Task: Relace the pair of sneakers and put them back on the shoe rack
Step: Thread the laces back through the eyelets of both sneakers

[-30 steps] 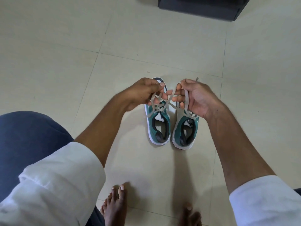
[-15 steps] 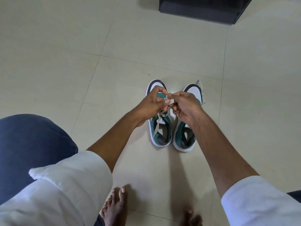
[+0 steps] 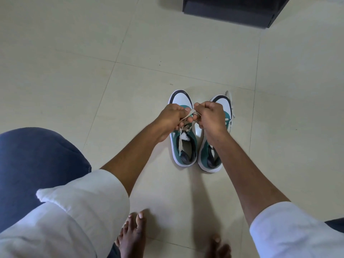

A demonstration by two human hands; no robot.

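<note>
Two green and white sneakers stand side by side on the tiled floor, toes pointing away from me: the left sneaker (image 3: pixel 184 146) and the right sneaker (image 3: pixel 210 155). My left hand (image 3: pixel 170 119) and my right hand (image 3: pixel 211 116) meet above the left sneaker's upper eyelets, each pinching part of its beige lace (image 3: pixel 189 116). One loose lace end hangs down into the left sneaker's opening. My right hand and forearm hide most of the right sneaker's tongue and lacing.
A dark low piece of furniture (image 3: pixel 232 10) stands on the floor at the top right, beyond the sneakers. My bare feet (image 3: pixel 133 235) rest on the tiles near the bottom edge. My blue-trousered knee (image 3: pixel 33 164) fills the left side.
My hands have come down and together from holding the lace ends spread apart above both sneakers. They now pinch the lace close over the left sneaker.
</note>
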